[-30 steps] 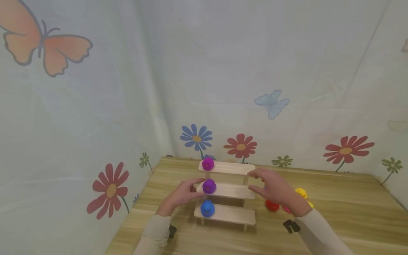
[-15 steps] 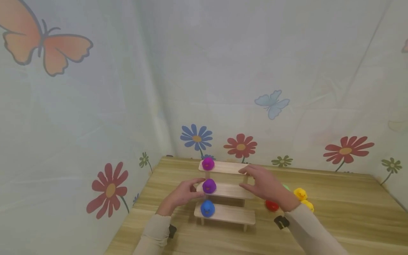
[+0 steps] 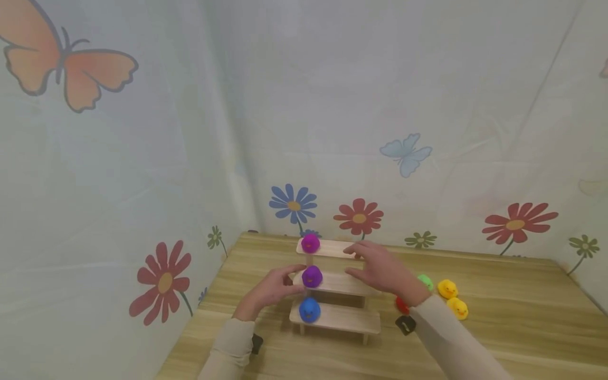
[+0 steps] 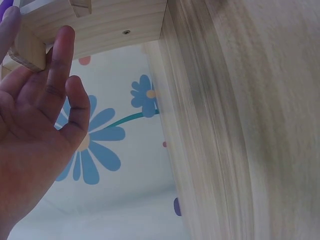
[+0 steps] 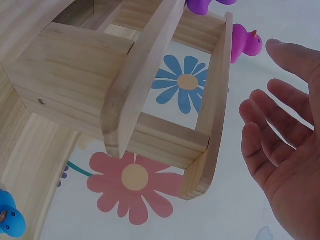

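Note:
A three-tier wooden shelf (image 3: 342, 316) bears a magenta duck (image 3: 311, 243) on top, a purple duck (image 3: 312, 276) on the middle tier and a blue duck (image 3: 310, 310) on the lowest. My left hand (image 3: 271, 288) holds the middle plank's left end; in the left wrist view that plank end (image 4: 29, 50) lies between thumb and fingers. Over the shelf's right side hovers my right hand (image 3: 382, 269), fingers loosely bent, nothing in it. The right wrist view shows this hand (image 5: 287, 135) apart from the planks, palm toward the magenta duck (image 5: 245, 41).
Right of the shelf, on the wooden table (image 3: 513, 316), lie a green duck (image 3: 425, 282), two yellow ducks (image 3: 448, 288) and a red duck (image 3: 401, 305) partly behind my right forearm. A second blue duck (image 5: 10, 215) appears in the right wrist view. Flowered cloth (image 3: 323, 105) hangs behind.
My right hand has moved left across the shelf's right side, uncovering the green and yellow ducks. My left hand and the ducks on the shelf have stayed put.

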A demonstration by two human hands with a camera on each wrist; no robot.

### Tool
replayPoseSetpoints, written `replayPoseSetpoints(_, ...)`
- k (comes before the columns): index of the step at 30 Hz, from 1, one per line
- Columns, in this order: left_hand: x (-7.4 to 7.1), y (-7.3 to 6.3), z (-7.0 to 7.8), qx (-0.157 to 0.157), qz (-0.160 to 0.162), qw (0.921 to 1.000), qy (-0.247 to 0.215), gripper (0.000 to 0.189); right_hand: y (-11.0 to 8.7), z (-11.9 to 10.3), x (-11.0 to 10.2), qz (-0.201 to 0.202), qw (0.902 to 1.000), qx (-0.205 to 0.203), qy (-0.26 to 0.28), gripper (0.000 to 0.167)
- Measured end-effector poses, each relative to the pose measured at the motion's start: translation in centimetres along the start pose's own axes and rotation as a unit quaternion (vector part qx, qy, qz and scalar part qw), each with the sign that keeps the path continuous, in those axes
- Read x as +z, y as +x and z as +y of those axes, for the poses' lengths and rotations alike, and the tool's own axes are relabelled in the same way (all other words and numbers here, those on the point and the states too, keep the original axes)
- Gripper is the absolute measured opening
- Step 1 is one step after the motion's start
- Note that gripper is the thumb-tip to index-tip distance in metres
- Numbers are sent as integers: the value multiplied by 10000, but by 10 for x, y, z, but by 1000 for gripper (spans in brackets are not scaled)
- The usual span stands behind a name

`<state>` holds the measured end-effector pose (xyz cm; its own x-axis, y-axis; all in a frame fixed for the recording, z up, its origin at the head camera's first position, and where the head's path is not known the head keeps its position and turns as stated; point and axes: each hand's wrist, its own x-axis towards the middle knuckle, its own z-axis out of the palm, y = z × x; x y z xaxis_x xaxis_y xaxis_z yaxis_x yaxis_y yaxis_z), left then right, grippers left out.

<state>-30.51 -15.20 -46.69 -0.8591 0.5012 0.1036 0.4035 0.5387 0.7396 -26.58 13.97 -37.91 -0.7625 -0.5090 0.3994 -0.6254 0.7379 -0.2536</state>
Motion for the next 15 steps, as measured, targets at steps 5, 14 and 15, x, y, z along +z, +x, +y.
replayPoseSetpoints(5,0,0,1,-24,-4,10000,-38,57,7,-2,3,8,9999,-44,143,40)
replayPoseSetpoints(14,0,2,0,-57,-36,9999,-78,58,17,-5,11,-28,9997,76,236,41)
replayPoseSetpoints(15,0,2,0,-66,-40,9999,-80,58,18,-5,11,-33,9997,78,240,41)
